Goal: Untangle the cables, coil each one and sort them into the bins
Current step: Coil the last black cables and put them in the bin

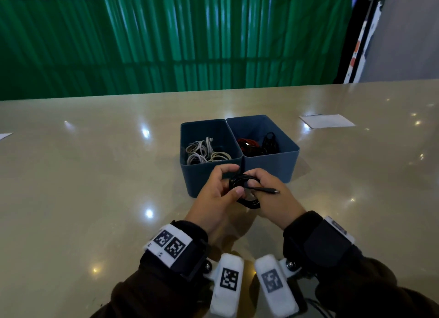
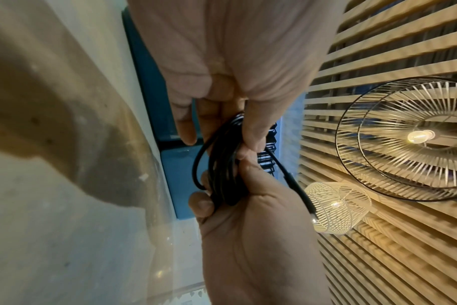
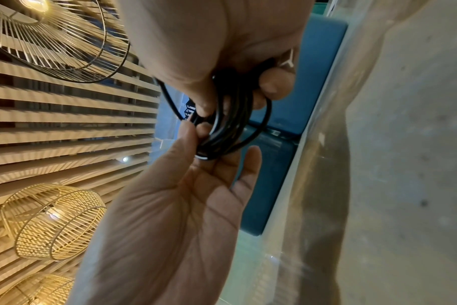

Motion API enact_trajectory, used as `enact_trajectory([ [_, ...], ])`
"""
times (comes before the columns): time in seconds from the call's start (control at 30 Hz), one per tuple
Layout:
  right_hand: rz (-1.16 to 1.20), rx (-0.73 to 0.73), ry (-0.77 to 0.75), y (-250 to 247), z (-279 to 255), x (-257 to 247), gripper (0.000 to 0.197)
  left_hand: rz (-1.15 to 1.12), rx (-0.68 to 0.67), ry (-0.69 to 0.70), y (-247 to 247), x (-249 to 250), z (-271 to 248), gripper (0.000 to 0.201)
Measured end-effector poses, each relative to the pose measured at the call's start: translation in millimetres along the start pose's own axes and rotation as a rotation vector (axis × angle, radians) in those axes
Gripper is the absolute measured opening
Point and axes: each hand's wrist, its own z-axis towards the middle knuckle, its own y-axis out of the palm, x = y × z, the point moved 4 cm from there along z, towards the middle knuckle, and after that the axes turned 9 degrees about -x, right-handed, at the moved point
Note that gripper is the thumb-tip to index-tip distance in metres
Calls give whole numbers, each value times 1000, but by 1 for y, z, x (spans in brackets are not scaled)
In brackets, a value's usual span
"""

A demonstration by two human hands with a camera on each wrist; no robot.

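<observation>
Both hands meet above the desk, just in front of two blue bins, and share one coiled black cable. The left hand has its grip closed on the coil, thumb pressing the loops from one side while the fingers reach behind them. The right hand has its grip clamped on the same coil, with the fingers curled through and around the bundled loops. The cable's free end, tipped with a small plug, sticks out toward 3 o'clock across the back of the right hand.

At 12 o'clock from the hands the two bins stand side by side, walls touching. The left bin holds coils of white cables. The right bin holds a red cable and another black coil beside it.

A white sheet of paper lies on the desk at about 2 o'clock, well apart from the bins. Both wrists wear dark bands with printed square markers. A green curtain hangs beyond the far edge of the desk. In the wrist views, wire lampshades hang lit under a slatted ceiling.
</observation>
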Motion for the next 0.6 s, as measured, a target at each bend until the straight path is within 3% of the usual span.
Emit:
enact_trajectory([
  [0.17, -71, 17, 47, -3, 1, -2, 15, 102, -38, 11, 5, -2, -2, 36],
  [0.4, -125, -47, 29, 14, -2, -10, 10, 118, 156, 12, -4, -1, 0, 14],
  [0.6, 15, -84, -27, 20, -2, -9, 12, -305, 183, -54, -2, -3, -1, 28],
])
